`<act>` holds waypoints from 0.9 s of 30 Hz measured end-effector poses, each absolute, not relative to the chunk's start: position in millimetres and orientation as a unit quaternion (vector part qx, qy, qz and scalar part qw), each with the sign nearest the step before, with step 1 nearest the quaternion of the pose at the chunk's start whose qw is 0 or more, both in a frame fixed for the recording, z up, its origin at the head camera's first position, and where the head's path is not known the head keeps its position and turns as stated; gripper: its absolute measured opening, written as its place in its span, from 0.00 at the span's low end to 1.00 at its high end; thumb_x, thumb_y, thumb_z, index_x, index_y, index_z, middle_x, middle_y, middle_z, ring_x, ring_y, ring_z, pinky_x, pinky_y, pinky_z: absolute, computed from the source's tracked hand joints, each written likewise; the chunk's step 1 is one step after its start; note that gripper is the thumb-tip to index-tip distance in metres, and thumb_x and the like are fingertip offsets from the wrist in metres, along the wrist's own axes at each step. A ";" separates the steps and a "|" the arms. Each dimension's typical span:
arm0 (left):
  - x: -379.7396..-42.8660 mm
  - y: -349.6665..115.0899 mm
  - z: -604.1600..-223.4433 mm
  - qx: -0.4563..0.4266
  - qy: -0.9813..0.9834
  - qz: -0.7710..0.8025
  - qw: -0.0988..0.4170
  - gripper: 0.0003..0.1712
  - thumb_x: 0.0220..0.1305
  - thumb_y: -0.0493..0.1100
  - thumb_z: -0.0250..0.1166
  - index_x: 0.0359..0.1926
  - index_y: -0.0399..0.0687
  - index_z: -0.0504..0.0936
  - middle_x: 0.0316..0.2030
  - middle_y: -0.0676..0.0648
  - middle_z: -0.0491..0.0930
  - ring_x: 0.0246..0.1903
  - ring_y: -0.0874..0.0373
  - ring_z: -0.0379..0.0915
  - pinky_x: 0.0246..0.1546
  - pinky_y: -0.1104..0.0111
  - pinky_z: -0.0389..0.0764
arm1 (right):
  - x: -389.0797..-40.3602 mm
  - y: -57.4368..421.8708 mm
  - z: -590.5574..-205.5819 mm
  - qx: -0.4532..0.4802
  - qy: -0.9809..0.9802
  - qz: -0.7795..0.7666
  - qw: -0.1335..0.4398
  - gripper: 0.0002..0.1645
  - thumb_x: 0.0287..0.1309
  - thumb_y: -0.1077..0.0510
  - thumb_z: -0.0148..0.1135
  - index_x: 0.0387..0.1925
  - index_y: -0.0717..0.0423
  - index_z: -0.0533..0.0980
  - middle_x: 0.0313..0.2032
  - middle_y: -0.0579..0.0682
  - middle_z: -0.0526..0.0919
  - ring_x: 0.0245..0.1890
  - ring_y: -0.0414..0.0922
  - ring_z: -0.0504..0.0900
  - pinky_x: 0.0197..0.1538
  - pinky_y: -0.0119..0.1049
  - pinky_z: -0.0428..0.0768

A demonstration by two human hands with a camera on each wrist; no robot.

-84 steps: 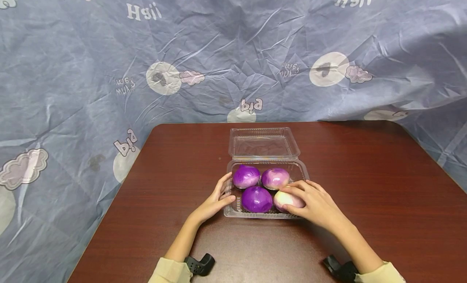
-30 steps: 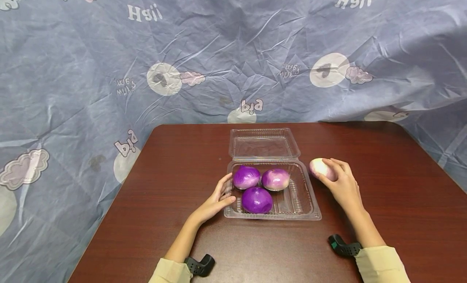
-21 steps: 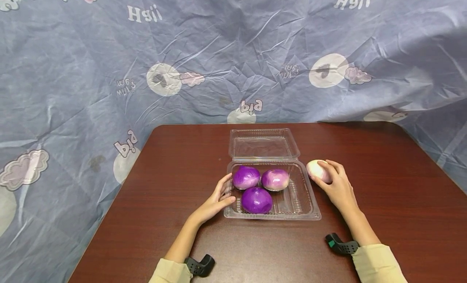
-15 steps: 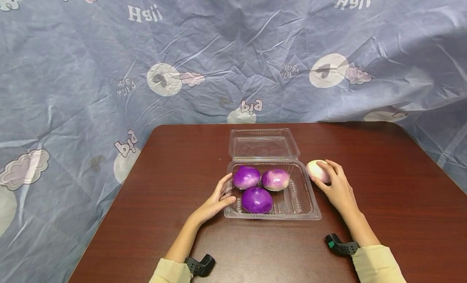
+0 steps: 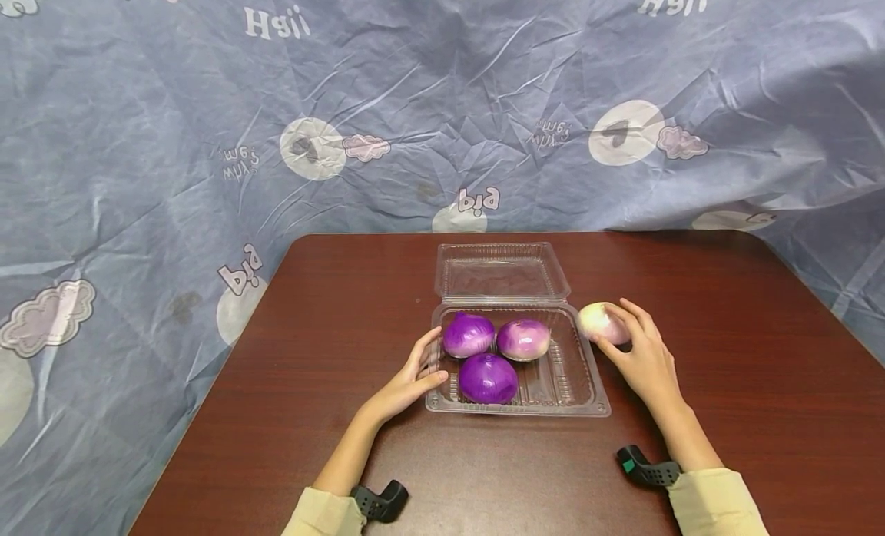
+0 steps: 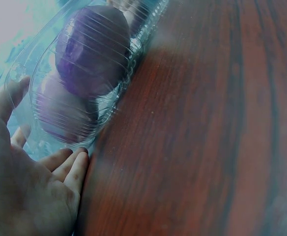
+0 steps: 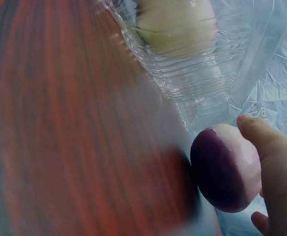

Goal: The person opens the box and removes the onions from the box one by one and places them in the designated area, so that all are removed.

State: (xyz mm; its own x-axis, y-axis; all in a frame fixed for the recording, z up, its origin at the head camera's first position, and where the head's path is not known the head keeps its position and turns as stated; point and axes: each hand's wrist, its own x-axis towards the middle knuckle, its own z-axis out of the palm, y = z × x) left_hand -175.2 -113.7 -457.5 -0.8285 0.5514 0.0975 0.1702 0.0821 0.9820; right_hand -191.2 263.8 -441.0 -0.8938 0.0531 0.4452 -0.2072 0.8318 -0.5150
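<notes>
In the head view, a clear plastic clamshell container (image 5: 596, 408) lies with its lid (image 5: 501, 271) folded back. Three purple onions sit inside: a back-left onion (image 5: 469, 335), a paler back-right onion (image 5: 523, 340) and a dark front onion (image 5: 488, 378). My left hand (image 5: 401, 390) rests against the container's left side, its fingers extended and its thumb at the rim. Just past the right rim, my right hand (image 5: 643, 355) grips a white-and-purple onion (image 5: 596, 321) between thumb and fingers. The right wrist view shows this held onion (image 7: 224, 167) low over the wood, beside the container wall.
The dark red-brown wooden table (image 5: 332, 306) extends on both sides of the container. A printed grey-blue cloth (image 5: 442, 98) hangs behind the table's far edge. Black wrist-worn devices, such as the right one (image 5: 646, 467), sit at both cuffs.
My right hand has lifted the pale onion from the container's front-right part and carried it out past the right rim, then slightly back left. My left hand has stayed put.
</notes>
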 end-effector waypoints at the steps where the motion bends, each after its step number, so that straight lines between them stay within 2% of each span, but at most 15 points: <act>1: -175.3 -113.7 -457.5 0.251 0.721 0.628 0.151 0.40 0.65 0.41 0.53 0.69 0.60 0.39 0.70 0.43 0.41 0.68 0.44 0.43 0.67 0.51 0.52 | -190.7 263.3 -439.8 0.041 -0.929 0.289 0.228 0.31 0.49 0.48 0.65 0.57 0.46 0.69 0.62 0.53 0.64 0.58 0.61 0.66 0.39 0.64 0.69; 6: -175.5 -112.8 -455.9 0.250 0.723 0.625 0.155 0.40 0.65 0.40 0.52 0.70 0.57 0.38 0.70 0.42 0.41 0.68 0.43 0.43 0.67 0.51 0.52 | -187.6 260.4 -431.5 0.035 -0.924 0.301 0.234 0.31 0.49 0.50 0.65 0.57 0.47 0.69 0.62 0.52 0.64 0.59 0.60 0.66 0.39 0.64 0.69; 15: -164.6 -109.7 -431.5 0.251 0.721 0.625 0.161 0.41 0.65 0.37 0.51 0.70 0.44 0.36 0.69 0.35 0.41 0.67 0.38 0.43 0.66 0.49 0.52 | -178.2 243.3 -402.6 0.063 -0.911 0.322 0.251 0.32 0.49 0.53 0.66 0.58 0.46 0.68 0.63 0.51 0.64 0.59 0.59 0.66 0.40 0.63 0.68; 22: -163.1 -110.2 -429.1 0.249 0.720 0.628 0.161 0.41 0.64 0.37 0.52 0.70 0.45 0.36 0.69 0.36 0.41 0.68 0.40 0.42 0.66 0.49 0.51 | -167.8 219.6 -380.3 0.099 -0.920 0.313 0.217 0.33 0.51 0.48 0.64 0.60 0.42 0.66 0.63 0.48 0.63 0.59 0.58 0.67 0.40 0.64 0.68; 25: -162.9 -110.5 -429.2 0.248 0.718 0.630 0.162 0.41 0.64 0.37 0.52 0.70 0.46 0.36 0.70 0.36 0.40 0.68 0.40 0.42 0.66 0.49 0.51 | -166.1 209.4 -375.5 0.123 -0.923 0.300 0.208 0.32 0.51 0.47 0.64 0.59 0.42 0.68 0.62 0.48 0.64 0.58 0.61 0.65 0.40 0.65 0.68; 27: -162.8 -110.7 -429.4 0.249 0.717 0.631 0.162 0.41 0.64 0.37 0.51 0.70 0.46 0.36 0.70 0.36 0.40 0.68 0.40 0.41 0.67 0.49 0.51 | -167.4 203.3 -374.4 0.151 -0.919 0.292 0.216 0.32 0.49 0.49 0.66 0.58 0.45 0.69 0.61 0.50 0.66 0.56 0.61 0.67 0.46 0.64 0.67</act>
State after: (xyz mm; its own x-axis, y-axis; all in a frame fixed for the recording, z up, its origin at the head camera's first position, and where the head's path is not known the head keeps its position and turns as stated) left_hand -162.8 -110.7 -429.4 -0.8236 0.5613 0.0811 0.1515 0.0800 0.9852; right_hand -167.4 203.3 -374.4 -0.8613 -0.1520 0.4849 -0.4040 0.7836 -0.4719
